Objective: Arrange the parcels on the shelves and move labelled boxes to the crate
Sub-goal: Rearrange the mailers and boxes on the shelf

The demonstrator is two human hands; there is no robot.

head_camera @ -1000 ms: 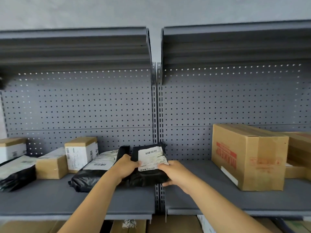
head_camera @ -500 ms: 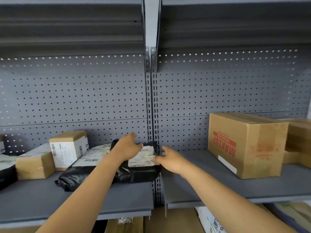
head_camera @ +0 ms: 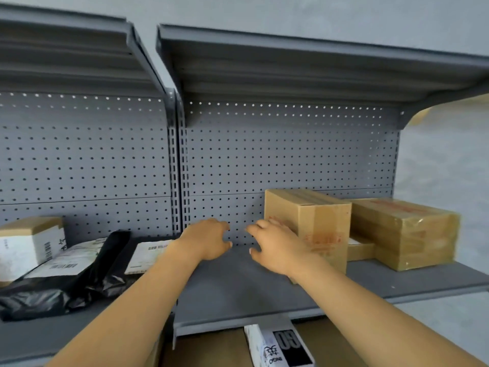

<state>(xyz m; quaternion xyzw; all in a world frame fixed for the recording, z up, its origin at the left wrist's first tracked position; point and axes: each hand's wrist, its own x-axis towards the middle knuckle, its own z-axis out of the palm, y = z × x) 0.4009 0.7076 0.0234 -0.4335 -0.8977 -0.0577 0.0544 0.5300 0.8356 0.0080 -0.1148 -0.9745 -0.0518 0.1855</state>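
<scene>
2 black plastic mailer bags w/ white labels (head_camera: 79, 276); 3 brown cardboard boxes on right shelf (head_camera: 312, 223); 1 white-labelled cardboard box far left (head_camera: 29, 242); 2 bare hands (head_camera: 209, 241).

- A single head-worn view, looking forward from about the height of the grey metal shelf (head_camera: 238, 292) at its perforated back panel (head_camera: 288, 154).
- It stands close: both forearms reach in from the bottom edge.
- The upper shelf (head_camera: 304, 64) shows its underside; boxes below show only a strip.
</scene>
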